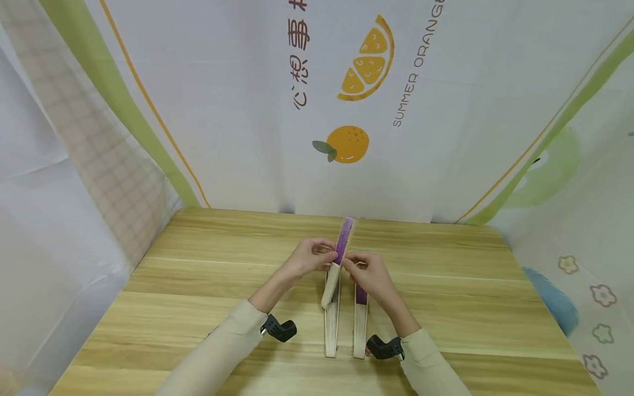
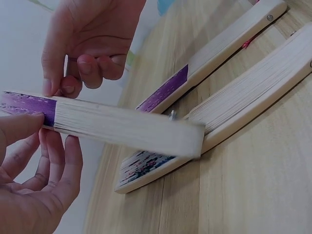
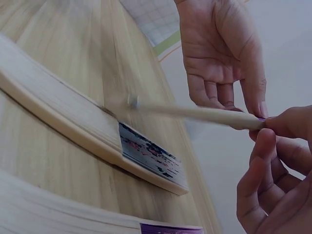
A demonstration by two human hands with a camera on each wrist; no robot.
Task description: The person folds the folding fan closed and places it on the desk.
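Note:
A folded hand fan [image 1: 331, 283] with pale ribs and purple leaf is held up at a slant over the table. My left hand [image 1: 304, 259] pinches its purple part, thumb on the near side and fingers behind. At the opposite edge my right hand [image 1: 373, 276] pinches the fan with thumb and index finger, its other fingers curled. Beneath lies a folded fan with a dark patterned leaf [image 3: 148, 148], partly covered by the held one in the head view. To its right lies another folded purple fan [image 1: 360, 330], its upper end hidden by my right hand.
The wood-grain table [image 1: 446, 308] ends at a white curtain [image 1: 238, 137] printed with oranges. Wrist-worn black camera mounts [image 1: 281, 328] jut inward from both sleeves, close beside the lying fans. A small red tassel [image 2: 247, 44] shows by the purple fan.

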